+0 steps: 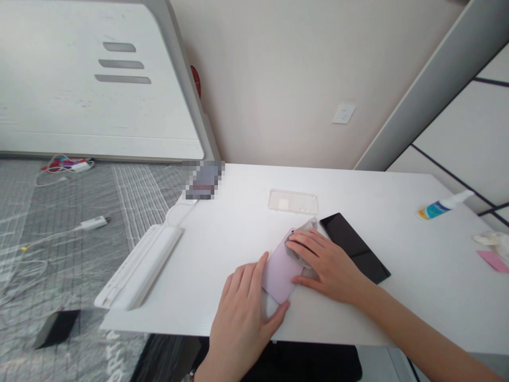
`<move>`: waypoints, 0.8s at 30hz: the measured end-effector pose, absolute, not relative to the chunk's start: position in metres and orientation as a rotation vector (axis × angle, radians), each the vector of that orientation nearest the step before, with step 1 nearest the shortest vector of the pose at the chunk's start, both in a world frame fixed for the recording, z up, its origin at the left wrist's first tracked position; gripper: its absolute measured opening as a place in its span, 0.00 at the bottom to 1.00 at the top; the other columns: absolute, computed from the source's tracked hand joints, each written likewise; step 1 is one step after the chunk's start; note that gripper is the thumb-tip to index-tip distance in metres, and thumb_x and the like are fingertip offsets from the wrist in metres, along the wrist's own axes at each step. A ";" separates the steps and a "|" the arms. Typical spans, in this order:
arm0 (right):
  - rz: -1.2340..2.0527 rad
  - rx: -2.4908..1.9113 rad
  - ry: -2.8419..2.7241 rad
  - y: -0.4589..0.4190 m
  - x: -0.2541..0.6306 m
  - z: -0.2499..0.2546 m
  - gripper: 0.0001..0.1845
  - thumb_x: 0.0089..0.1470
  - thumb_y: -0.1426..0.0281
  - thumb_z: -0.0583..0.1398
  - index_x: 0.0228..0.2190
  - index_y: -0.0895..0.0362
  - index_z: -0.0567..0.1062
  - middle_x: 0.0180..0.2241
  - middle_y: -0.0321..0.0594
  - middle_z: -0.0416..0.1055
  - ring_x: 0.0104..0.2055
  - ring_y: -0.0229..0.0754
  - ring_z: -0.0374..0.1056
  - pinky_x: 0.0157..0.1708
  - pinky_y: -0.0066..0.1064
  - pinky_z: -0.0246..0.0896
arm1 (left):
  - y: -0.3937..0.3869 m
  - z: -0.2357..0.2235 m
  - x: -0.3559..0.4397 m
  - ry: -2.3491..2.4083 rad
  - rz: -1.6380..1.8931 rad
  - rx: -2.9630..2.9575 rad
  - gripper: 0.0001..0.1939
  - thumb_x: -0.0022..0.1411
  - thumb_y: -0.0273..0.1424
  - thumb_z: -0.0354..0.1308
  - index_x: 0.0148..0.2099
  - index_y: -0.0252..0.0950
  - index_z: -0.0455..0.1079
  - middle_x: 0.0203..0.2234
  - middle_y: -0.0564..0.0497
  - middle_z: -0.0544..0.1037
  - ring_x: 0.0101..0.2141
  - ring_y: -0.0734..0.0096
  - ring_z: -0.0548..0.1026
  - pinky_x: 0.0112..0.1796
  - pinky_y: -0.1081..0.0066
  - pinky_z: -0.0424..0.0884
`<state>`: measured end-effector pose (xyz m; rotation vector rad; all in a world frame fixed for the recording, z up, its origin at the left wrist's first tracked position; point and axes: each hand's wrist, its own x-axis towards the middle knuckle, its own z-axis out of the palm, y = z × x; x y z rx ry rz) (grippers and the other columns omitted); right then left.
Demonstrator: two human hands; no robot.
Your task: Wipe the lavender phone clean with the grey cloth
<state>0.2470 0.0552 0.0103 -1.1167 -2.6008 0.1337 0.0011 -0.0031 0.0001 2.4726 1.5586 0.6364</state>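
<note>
Lilac phone (pixel 278 276), back face apparently uppermost, lying aslant near the front edge of a white table (pixel 222 228), between the person's two hands. The left hand (pixel 243 305) is partly open, with its index finger along the phone's left side and its thumb at the lower corner, so that the near end is held between them; the other fingers lie together beside the index finger. The right hand (pixel 324 262) is bent over a grey cloth (pixel 310 225), its fingers closed loosely upon it and pressing it against the phone's upper end, while the thumb stands apart, at the phone's right edge. The part of the cloth under the fingers is hidden. Just beside the right hand lies a black glossy slab (pixel 356 248), set obliquely, its near side partly covered by the wrist. Beyond the phone, a clear case (pixel 293 202) rests flat and apart from both hands. At the table's left side lies a long white device (pixel 139 268), with a cord running toward a pixelated object (pixel 203 181) at the far left corner. At the right side stand or lie, near one another, a white bottle (pixel 441 206) with a blue and yellow label, a crumpled white piece (pixel 495 240) and a pink pad (pixel 493 261). Left of the table, a white plug (pixel 94 223) and its cable rest on grey patterned fabric (pixel 99 276); a socket (pixel 344 113) is set in the wall behind.
</note>
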 end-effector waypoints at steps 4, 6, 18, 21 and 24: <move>0.132 -1.045 -2.667 0.063 0.253 0.012 0.38 0.64 0.46 0.57 0.65 0.57 0.64 0.64 0.51 0.65 0.66 0.57 0.61 0.67 0.55 0.57 | -0.003 0.001 0.002 1.546 0.618 2.489 0.44 0.64 0.42 0.64 0.72 0.33 0.48 0.52 0.42 0.73 0.50 0.52 0.71 0.51 0.56 0.68; 0.118 -1.014 -2.688 0.067 0.256 0.012 0.38 0.64 0.46 0.56 0.64 0.57 0.65 0.64 0.51 0.66 0.66 0.57 0.61 0.66 0.55 0.58 | -0.004 0.002 0.002 1.549 0.607 2.493 0.44 0.64 0.43 0.64 0.72 0.33 0.48 0.52 0.42 0.73 0.50 0.52 0.71 0.51 0.55 0.68; 0.110 -0.900 -2.714 0.073 0.257 0.013 0.38 0.66 0.48 0.56 0.64 0.63 0.64 0.63 0.53 0.66 0.67 0.55 0.59 0.68 0.54 0.54 | -0.002 0.004 0.001 1.558 0.590 2.474 0.45 0.63 0.42 0.65 0.73 0.35 0.48 0.51 0.43 0.74 0.49 0.53 0.71 0.50 0.58 0.69; 0.143 -0.917 -2.682 0.075 0.257 0.013 0.36 0.65 0.47 0.56 0.60 0.62 0.68 0.60 0.53 0.70 0.63 0.55 0.64 0.65 0.52 0.60 | -0.001 0.004 0.001 1.558 0.586 2.470 0.44 0.64 0.42 0.64 0.73 0.36 0.48 0.51 0.43 0.74 0.50 0.53 0.71 0.50 0.58 0.69; 0.150 -0.925 -2.663 0.074 0.257 0.012 0.34 0.65 0.47 0.57 0.56 0.62 0.71 0.56 0.52 0.72 0.60 0.55 0.67 0.64 0.52 0.61 | -0.001 0.004 0.000 1.554 0.581 2.464 0.44 0.64 0.42 0.64 0.73 0.36 0.48 0.51 0.44 0.74 0.50 0.53 0.71 0.50 0.58 0.69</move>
